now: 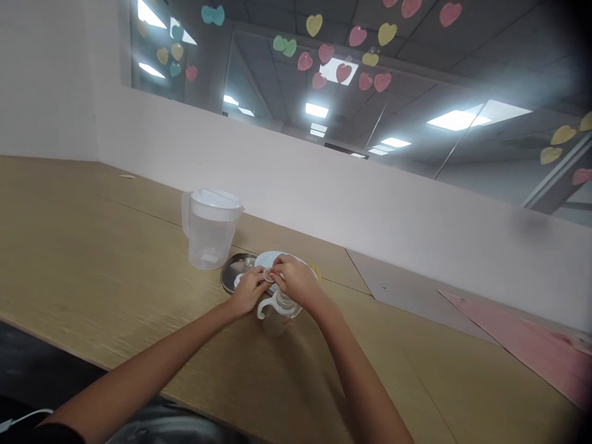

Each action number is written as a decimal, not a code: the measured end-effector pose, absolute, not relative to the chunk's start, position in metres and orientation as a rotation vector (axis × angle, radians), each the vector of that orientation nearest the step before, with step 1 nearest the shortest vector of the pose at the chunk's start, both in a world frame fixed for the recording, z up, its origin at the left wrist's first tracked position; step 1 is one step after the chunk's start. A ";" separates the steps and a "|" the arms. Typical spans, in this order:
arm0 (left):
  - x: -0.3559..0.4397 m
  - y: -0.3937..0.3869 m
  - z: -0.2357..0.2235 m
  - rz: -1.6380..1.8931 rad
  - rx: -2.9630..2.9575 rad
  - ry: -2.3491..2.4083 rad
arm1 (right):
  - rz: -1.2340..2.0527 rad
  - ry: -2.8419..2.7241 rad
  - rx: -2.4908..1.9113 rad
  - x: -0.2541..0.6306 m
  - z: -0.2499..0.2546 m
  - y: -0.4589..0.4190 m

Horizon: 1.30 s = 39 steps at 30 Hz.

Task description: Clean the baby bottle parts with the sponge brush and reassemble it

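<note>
From where I stand, the head camera's view tips across a light oak-veneer table [102, 246], and both bare forearms reach in from the bottom edge to meet at its middle. The left hand [247, 291] and the right hand [293, 279] are curled and close together, neither released, and they appear to pinch a small translucent ring [268, 274] between their fingertips. The right fingers [280, 264] press down on its far side, though the hands hide part of the ring, so I can't tell exactly how each one grips it.

The ring is held up over the table, just above a clear baby bottle [275, 324] with white looped handles [266, 306]. The bottle stands just under the hands, apparently close so that the parts stay within easy reach. Its top is hidden behind the wrists, and it looks open, with no cap on it.

Behind the hands, a pale blue plate [272, 260] overlaps a round steel tray [235, 271], with a small white piece on the tray beside the left hand. A lidded plastic pitcher [210, 228] stands further back, out of the way of the hands. Paper hearts [343, 73] are stuck to the mirror above the white wall.
</note>
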<state>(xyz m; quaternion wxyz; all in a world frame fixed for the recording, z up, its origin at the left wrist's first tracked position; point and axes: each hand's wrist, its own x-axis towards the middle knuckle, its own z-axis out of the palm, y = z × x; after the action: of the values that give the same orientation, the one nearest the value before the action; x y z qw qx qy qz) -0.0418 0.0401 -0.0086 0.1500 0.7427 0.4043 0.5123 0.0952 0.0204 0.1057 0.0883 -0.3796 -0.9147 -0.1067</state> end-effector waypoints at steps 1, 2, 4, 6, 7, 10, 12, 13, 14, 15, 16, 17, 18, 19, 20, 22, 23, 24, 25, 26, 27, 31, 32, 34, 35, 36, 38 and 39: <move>-0.042 0.040 -0.009 1.474 2.124 1.156 | -0.294 -2.718 -1.119 0.096 0.106 0.020; -0.043 0.041 -0.009 1.479 2.112 1.146 | -0.261 -2.712 -1.099 0.096 0.107 0.020; -0.043 0.042 -0.010 1.497 2.090 1.129 | -0.187 -2.687 -1.050 0.097 0.110 0.017; -0.044 0.043 -0.011 1.509 2.082 1.119 | -0.146 -2.646 -1.028 0.097 0.113 0.015; -0.044 0.043 -0.011 1.508 2.084 1.116 | -0.148 -2.630 -1.031 0.097 0.114 0.014; -0.044 0.044 -0.013 1.508 2.087 1.124 | -0.193 -2.620 -1.051 0.097 0.114 0.014; -0.044 0.045 -0.013 1.512 2.086 1.128 | -0.213 -2.644 -1.061 0.096 0.112 0.016; -0.044 0.045 -0.014 1.512 2.088 1.128 | -0.221 -2.659 -1.069 0.096 0.110 0.017; -0.044 0.045 -0.014 1.512 2.091 1.127 | -0.228 -2.672 -1.079 0.095 0.109 0.018; -0.044 0.046 -0.014 1.512 2.094 1.128 | -0.233 -2.681 -1.085 0.095 0.108 0.019; -0.044 0.046 -0.014 1.511 2.098 1.132 | -0.236 -2.681 -1.085 0.094 0.107 0.020; -0.045 0.046 -0.015 1.511 2.103 1.137 | -0.237 -2.673 -1.079 0.094 0.107 0.020; -0.045 0.047 -0.015 1.513 2.110 1.139 | -0.235 -2.660 -1.065 0.093 0.107 0.021; -0.045 0.047 -0.016 1.517 2.117 1.140 | -0.233 -2.645 -1.042 0.093 0.107 0.020; -0.045 0.047 -0.017 1.523 2.124 1.141 | -0.232 -2.628 -1.011 0.092 0.107 0.019; -0.044 0.047 -0.018 1.543 2.134 1.143 | -0.237 -2.589 -0.943 0.092 0.109 0.016; -0.044 0.048 -0.019 1.554 2.136 1.146 | -0.242 -2.565 -0.910 0.091 0.110 0.014; -0.043 0.048 -0.019 1.561 2.137 1.148 | -0.248 -2.538 -0.878 0.091 0.111 0.012; -0.043 0.048 -0.019 1.564 2.137 1.148 | -0.255 -2.510 -0.849 0.091 0.112 0.010; -0.042 0.048 -0.020 1.567 2.134 1.146 | -0.260 -2.486 -0.819 0.092 0.113 0.008; -0.042 0.048 -0.020 1.571 2.129 1.145 | -0.263 -2.468 -0.788 0.092 0.114 0.005; -0.042 0.050 -0.021 1.573 2.134 1.133 | -0.279 -2.421 -0.684 0.092 0.119 -0.002; -0.042 0.050 -0.021 1.564 2.143 1.129 | -0.284 -2.410 -0.666 0.092 0.119 -0.004; -0.042 0.051 -0.022 1.552 2.148 1.129 | -0.286 -2.392 -0.636 0.091 0.121 -0.007; -0.042 0.052 -0.023 1.552 2.140 1.132 | -0.281 -2.386 -0.620 0.090 0.122 -0.009; -0.042 0.052 -0.023 1.549 2.133 1.135 | -0.274 -2.380 -0.604 0.090 0.123 -0.011; -0.042 0.052 -0.023 1.531 2.132 1.136 | -0.264 -2.366 -0.578 0.090 0.125 -0.014; -0.042 0.052 -0.023 1.516 2.142 1.135 | -0.261 -2.358 -0.569 0.090 0.127 -0.015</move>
<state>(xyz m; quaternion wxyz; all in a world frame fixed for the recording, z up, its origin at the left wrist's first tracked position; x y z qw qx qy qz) -0.0423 0.0522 -0.0225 0.1407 0.7417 0.3930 0.5250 0.0904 -0.0146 0.1266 0.3438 -0.2191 -0.9076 -0.1003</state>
